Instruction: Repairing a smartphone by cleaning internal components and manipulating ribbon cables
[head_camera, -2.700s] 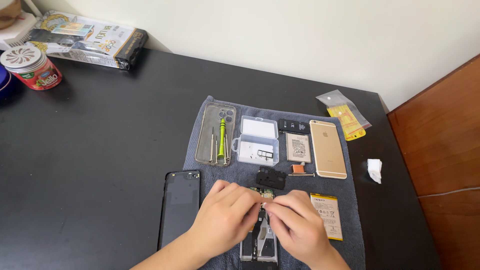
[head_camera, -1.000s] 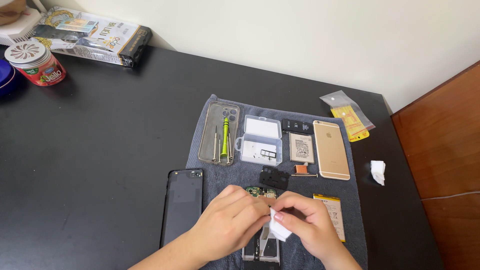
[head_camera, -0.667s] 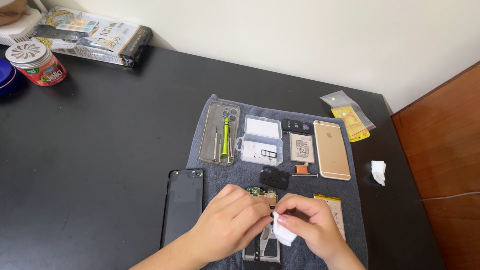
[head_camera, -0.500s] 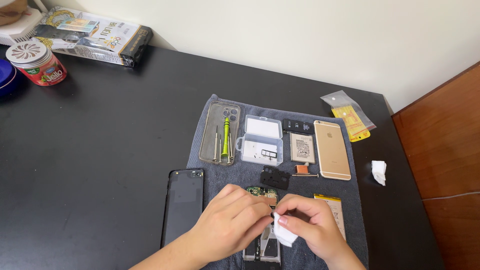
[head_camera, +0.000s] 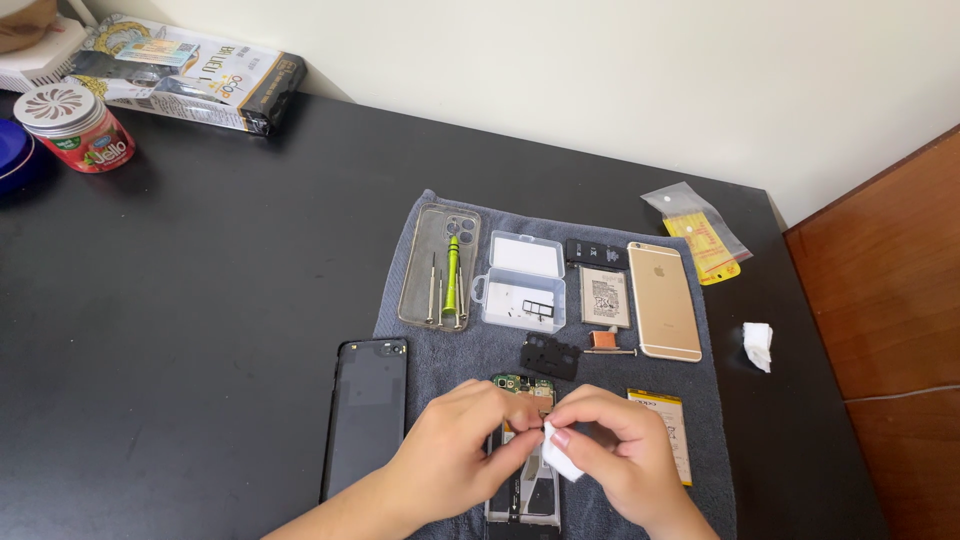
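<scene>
My left hand (head_camera: 455, 455) rests over an opened phone body (head_camera: 522, 498) lying on a grey cloth mat (head_camera: 440, 355), fingers curled at its upper part. My right hand (head_camera: 620, 455) pinches a small white wipe (head_camera: 560, 460) right above the phone. A green circuit board (head_camera: 522, 384) shows just beyond my fingertips. A black phone back cover (head_camera: 366, 420) lies to the left of my left hand. Whether the left fingers grip the phone is hidden.
On the mat: a clear case with a green screwdriver (head_camera: 452, 272), a clear plastic box (head_camera: 522, 285), a gold phone (head_camera: 664, 300), batteries (head_camera: 606, 296), a black bracket (head_camera: 550, 356). A yellow packet (head_camera: 700, 232), white wad (head_camera: 758, 345), red can (head_camera: 78, 128) and box (head_camera: 190, 72) lie around.
A white wipe has appeared in my right hand since the earliest frame. Both hands stay over the opened phone, barely shifted.
</scene>
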